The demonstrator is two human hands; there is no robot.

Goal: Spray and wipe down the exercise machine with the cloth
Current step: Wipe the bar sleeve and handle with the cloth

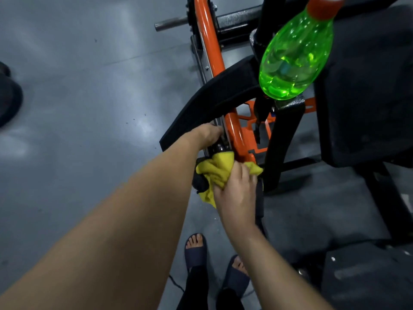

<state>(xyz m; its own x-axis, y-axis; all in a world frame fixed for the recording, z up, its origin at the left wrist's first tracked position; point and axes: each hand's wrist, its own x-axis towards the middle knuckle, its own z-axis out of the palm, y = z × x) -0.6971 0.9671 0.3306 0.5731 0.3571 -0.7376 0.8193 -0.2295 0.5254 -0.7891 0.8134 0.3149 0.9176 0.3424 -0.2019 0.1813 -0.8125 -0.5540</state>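
There is one yellow cloth (215, 170), one green spray bottle (295, 57), one exercise machine (237, 22), and two hands at work.

The cloth is bunched up at the lower end of the machine's orange tube (212, 45). Its longer side runs from lower left to upper right across the foot of this tube. The right hand (238, 193) lies on top of the cloth with the fingers curled over it, holding it against the frame. The left hand (206, 135) reaches to the frame just under the edge of a curved black pad (212, 101). Its fingers go behind the metal there, so I cannot tell if they grip something or not.

The orange tube has its long axis from the top of the view down toward the cloth, a little slanted to the right. The spray bottle is on the upper part of the machine, well apart from both hands. Its orange cap (321, 6) points to the upper right and its round base points down to the left.

To the right of the cloth one black upright post (283, 142) stands close, and behind it is a large black seat pad (368, 86). One bare steel peg (171, 23) sticks out to the left at the top. Below the hands two feet in dark slippers (195, 251) stand on the grey floor (89, 108). One dark object (9, 97) is cut by the left edge.
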